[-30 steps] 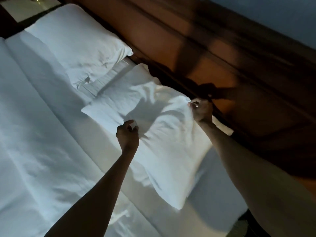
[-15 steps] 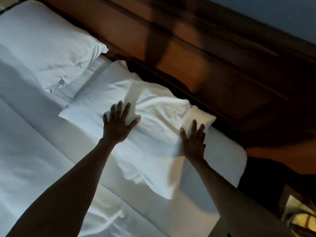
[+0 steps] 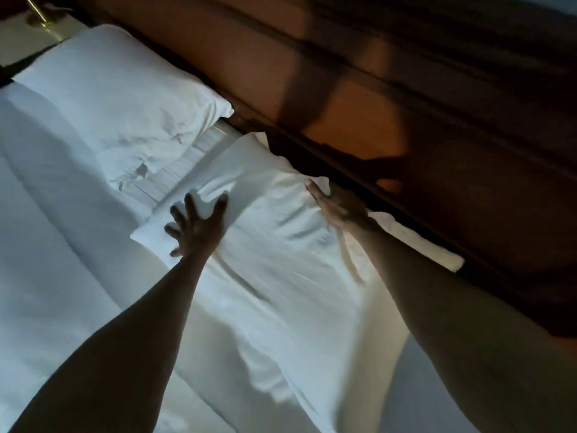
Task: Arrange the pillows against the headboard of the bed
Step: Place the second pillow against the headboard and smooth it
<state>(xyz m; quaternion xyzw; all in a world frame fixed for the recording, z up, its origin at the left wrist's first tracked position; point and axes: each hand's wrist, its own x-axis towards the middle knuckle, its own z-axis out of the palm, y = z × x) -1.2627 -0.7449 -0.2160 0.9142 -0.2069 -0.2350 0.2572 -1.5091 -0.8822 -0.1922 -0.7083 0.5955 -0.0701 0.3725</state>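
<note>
Two white pillows lie flat on the bed along the dark wooden headboard (image 3: 359, 98). The near pillow (image 3: 281, 260) is wrinkled and runs from the centre toward the lower right. My left hand (image 3: 195, 226) rests on its left end with fingers spread wide. My right hand (image 3: 338, 204) lies flat on its far edge, close to the headboard, fingers stretched out. The far pillow (image 3: 118, 98) sits at the upper left, untouched, its corner near the headboard.
White sheets (image 3: 46, 245) cover the bed to the left and below. A nightstand (image 3: 22, 39) with a brass lamp base (image 3: 40, 18) stands at the top left corner. The room is dim and shadows of my arms fall on the headboard.
A second ago both hands pinched the near pillow's cover. They let go, pressed flat on it, and now slide outward along it toward its left end and the headboard edge.
</note>
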